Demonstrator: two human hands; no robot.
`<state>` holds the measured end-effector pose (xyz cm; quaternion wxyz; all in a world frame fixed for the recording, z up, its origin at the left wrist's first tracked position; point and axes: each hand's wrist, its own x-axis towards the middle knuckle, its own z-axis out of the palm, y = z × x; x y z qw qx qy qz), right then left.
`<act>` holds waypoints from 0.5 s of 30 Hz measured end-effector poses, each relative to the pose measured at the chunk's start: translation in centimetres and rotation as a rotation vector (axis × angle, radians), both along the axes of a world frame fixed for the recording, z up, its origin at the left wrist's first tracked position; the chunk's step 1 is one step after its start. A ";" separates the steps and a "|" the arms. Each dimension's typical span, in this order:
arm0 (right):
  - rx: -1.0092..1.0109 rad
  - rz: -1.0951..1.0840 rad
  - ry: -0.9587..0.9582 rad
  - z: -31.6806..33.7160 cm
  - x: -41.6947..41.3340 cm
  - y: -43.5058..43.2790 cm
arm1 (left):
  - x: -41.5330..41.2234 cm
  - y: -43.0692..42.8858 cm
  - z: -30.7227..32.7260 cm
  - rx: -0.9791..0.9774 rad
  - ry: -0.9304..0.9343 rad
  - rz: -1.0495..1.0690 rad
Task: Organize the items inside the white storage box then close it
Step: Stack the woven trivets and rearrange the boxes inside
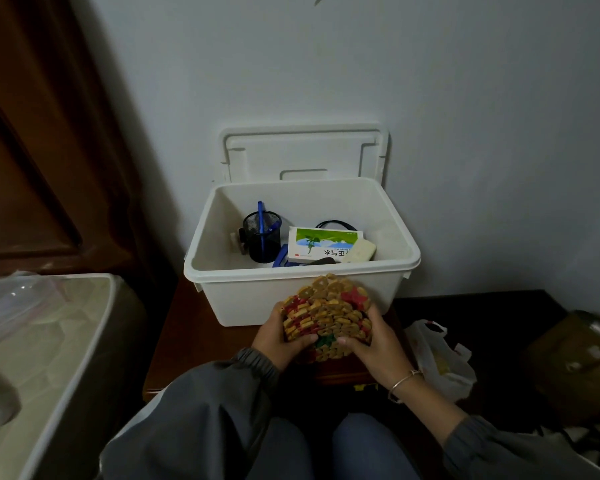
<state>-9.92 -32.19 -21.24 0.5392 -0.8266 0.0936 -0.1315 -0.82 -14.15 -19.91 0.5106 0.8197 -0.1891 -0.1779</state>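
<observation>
Together, left hand (280, 336) and right hand (378, 342) grip one beaded mat (329, 311).

Jacket: dark grey, loose, smooth fabric falling in soft folds. Left sleeve (219, 407): full length, ending in a gathered elastic cuff (258, 360) at the wrist. Right sleeve (499, 448): same grey fabric and gathered cuff, sitting partway up the forearm. Left hand (279, 336) and right hand (376, 344): uncovered. Right wrist: one thin, plain, silver-toned metal bangle (404, 380). Legs: blue denim trousers (364, 448), both knees in view.
</observation>
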 end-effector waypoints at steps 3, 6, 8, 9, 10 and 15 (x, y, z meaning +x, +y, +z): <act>0.006 0.005 0.023 -0.4 0.3 -1.0 | 0.0 -0.7 0.0 0.004 -0.052 0.044; -0.023 0.013 0.041 -0.6 0.7 -1.4 | -0.4 -1.0 -0.2 -0.009 -0.166 0.097; -0.006 0.011 0.050 -1.0 0.9 -1.4 | -0.8 -1.1 -0.4 -0.030 -0.230 0.093; 0.008 0.008 0.052 -1.2 0.9 -1.4 | -0.9 -1.1 -0.5 -0.036 -0.258 0.088; 0.019 0.004 0.053 -1.4 1.0 -1.4 | -1.1 -1.1 -0.6 -0.039 -0.285 0.090; 0.031 -0.078 0.040 -2.0 0.9 -1.2 | -1.3 -1.3 -0.5 0.001 -0.363 0.120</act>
